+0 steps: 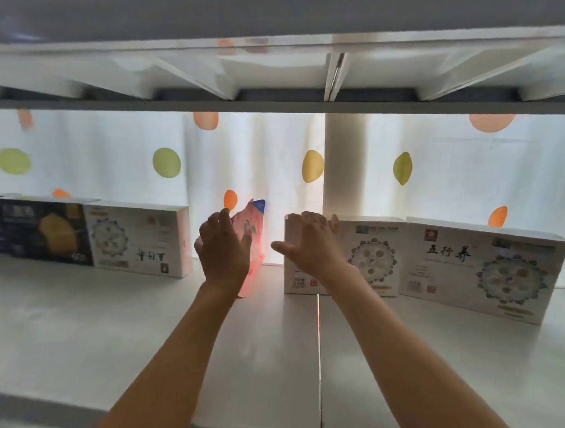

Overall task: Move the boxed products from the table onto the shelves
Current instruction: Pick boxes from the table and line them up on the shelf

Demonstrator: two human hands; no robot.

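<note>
Reaching onto the white shelf [118, 334], both bare arms stretch forward from the lower edge of the view. The left hand [224, 248] is raised against a pink, translucent boxed product [255, 234] with a blue top corner, which stands tilted in the gap between the boxes on either side; the fingers are nearly straight and lie along its near face, touching it rather than curling round it. The right hand [311, 241] rests on the upper left corner of a white box with a round floral design [373, 258], its fingers spread over the top edge and its thumb held out to the left, apart from the pink product. Just beside that box on the right stands a second white box with black characters [484, 266], the two touching or nearly so. On the left of the shelf, well apart from the hands, stand another white floral box [140, 241], turned upside down, and next to it a dark box showing a yellow fruit [49, 235]. Behind everything hangs a pale curtain with coloured spots [110, 156], and another shelf board [268, 72] runs overhead.
</note>
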